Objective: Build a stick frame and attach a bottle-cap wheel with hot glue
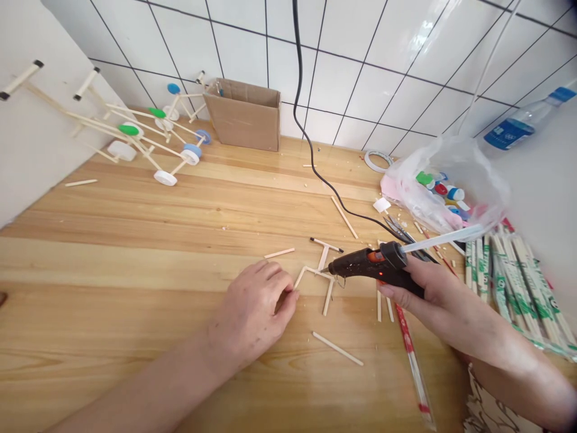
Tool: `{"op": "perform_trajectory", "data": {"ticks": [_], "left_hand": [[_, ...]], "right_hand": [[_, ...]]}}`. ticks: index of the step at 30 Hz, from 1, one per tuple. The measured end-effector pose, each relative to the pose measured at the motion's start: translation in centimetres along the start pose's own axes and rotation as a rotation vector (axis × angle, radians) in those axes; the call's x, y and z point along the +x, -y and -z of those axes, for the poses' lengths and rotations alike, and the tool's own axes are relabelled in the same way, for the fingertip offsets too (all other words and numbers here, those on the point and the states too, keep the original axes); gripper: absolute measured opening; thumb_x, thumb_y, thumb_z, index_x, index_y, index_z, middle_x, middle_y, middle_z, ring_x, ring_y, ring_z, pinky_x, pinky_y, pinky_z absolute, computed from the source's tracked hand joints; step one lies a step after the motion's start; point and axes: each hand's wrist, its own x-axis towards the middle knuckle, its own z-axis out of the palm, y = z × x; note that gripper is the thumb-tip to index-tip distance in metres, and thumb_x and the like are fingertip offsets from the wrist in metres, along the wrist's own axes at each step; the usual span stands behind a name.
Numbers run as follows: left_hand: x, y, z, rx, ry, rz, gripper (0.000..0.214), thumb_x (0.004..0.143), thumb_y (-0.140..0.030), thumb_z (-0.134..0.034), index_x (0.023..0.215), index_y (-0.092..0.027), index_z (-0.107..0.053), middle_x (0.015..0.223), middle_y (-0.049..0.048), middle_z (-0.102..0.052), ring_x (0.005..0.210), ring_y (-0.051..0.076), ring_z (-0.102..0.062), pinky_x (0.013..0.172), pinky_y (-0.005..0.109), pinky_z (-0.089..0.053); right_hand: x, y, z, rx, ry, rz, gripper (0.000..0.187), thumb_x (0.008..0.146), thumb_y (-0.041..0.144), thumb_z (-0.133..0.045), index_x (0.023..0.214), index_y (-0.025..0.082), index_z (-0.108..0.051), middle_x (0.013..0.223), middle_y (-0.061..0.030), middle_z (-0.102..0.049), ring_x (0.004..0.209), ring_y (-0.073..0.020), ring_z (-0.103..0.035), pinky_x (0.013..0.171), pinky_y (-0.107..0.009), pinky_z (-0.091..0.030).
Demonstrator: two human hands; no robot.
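My right hand [435, 294] is wrapped round a black hot glue gun [372, 264] with a clear glue stick poking out of its back. The nozzle points left at a small frame of wooden sticks [315, 273] lying flat on the wooden table [135, 252]. My left hand [256, 307] rests on the table with fingers curled and pinched on the left end of that stick frame. Loose cut sticks [337, 349] lie around both hands.
Stick-and-bottle-cap models [148, 135] stand at the back left by a cardboard box [246, 114]. A plastic bag of bottle caps [444, 183], wrapped chopsticks [518, 282], a tape roll [377, 160] and a water bottle [525, 123] crowd the right. The gun's black cord [300, 108] crosses the back.
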Motion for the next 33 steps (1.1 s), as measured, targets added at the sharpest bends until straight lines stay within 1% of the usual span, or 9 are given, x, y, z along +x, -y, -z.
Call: {"op": "perform_trajectory", "data": {"ticks": [2,4,9,12,17,23,30,33], "left_hand": [[0.03,-0.02,0.01,-0.001,-0.001,0.003,0.014,0.076,-0.013,-0.052,0.064,-0.019,-0.051,0.067,0.0009,-0.057,0.069,0.017,-0.051,0.064,0.030,-0.041],[0.07,-0.03,0.01,-0.001,0.001,0.002,0.014,0.076,-0.012,-0.052,0.064,-0.019,-0.051,0.068,0.0008,-0.057,0.069,0.016,-0.051,0.064,0.030,-0.041],[0.00,-0.06,0.00,-0.003,0.010,0.002,0.013,0.076,-0.013,-0.052,0.064,-0.019,-0.051,0.068,0.0008,-0.057,0.069,0.017,-0.051,0.065,0.031,-0.041],[-0.03,-0.07,0.06,-0.001,0.011,0.005,0.014,0.076,-0.013,-0.052,0.064,-0.019,-0.051,0.068,0.0009,-0.057,0.069,0.017,-0.051,0.065,0.031,-0.041],[-0.02,-0.10,0.10,-0.003,0.010,0.006,0.014,0.076,-0.012,-0.051,0.064,-0.019,-0.051,0.067,0.0009,-0.057,0.068,0.016,-0.050,0.065,0.031,-0.041],[-0.05,-0.08,-0.02,0.000,0.006,0.010,0.014,0.076,-0.013,-0.052,0.064,-0.019,-0.051,0.067,0.0003,-0.056,0.069,0.016,-0.050,0.065,0.030,-0.040],[0.03,-0.04,-0.06,-0.012,0.001,0.004,0.014,0.076,-0.013,-0.052,0.063,-0.019,-0.051,0.067,0.0005,-0.056,0.069,0.016,-0.050,0.065,0.030,-0.040],[0.03,-0.05,-0.08,-0.009,0.002,0.001,0.014,0.076,-0.012,-0.052,0.063,-0.019,-0.051,0.067,0.0004,-0.056,0.068,0.016,-0.050,0.064,0.030,-0.040]], "right_hand": [[-0.01,0.00,-0.06,0.019,0.004,0.021,0.020,0.085,0.035,-0.048,0.096,0.019,-0.055,0.081,-0.0040,-0.064,0.074,-0.0208,-0.058,0.066,-0.032,-0.048],[0.03,0.17,-0.15,0.036,-0.004,0.055,0.019,0.086,0.033,-0.047,0.098,0.020,-0.054,0.082,-0.0031,-0.064,0.074,-0.0194,-0.057,0.065,-0.030,-0.047],[0.14,0.70,-0.34,0.020,-0.020,0.072,0.014,0.086,0.032,-0.048,0.087,0.019,-0.055,0.069,-0.0002,-0.059,0.062,-0.0162,-0.053,0.055,-0.026,-0.043],[0.12,0.71,-0.28,0.027,-0.009,0.071,0.014,0.086,0.031,-0.048,0.085,0.019,-0.054,0.070,-0.0004,-0.059,0.062,-0.0163,-0.052,0.057,-0.027,-0.044],[0.09,0.43,-0.17,0.032,0.013,0.060,0.013,0.087,0.029,-0.047,0.092,0.019,-0.053,0.076,-0.0009,-0.060,0.067,-0.0172,-0.054,0.060,-0.028,-0.044],[0.10,0.33,-0.41,0.013,-0.022,0.092,0.012,0.086,0.031,-0.048,0.082,0.020,-0.052,0.067,0.0010,-0.056,0.060,-0.0149,-0.049,0.055,-0.026,-0.041],[0.16,0.38,-0.40,0.027,-0.023,0.097,0.009,0.087,0.028,-0.048,0.088,0.020,-0.053,0.072,0.0002,-0.058,0.063,-0.0153,-0.052,0.057,-0.026,-0.043],[0.18,0.49,-0.42,0.020,-0.027,0.100,0.009,0.086,0.028,-0.048,0.086,0.020,-0.053,0.070,0.0002,-0.057,0.061,-0.0152,-0.051,0.056,-0.026,-0.042]]}}
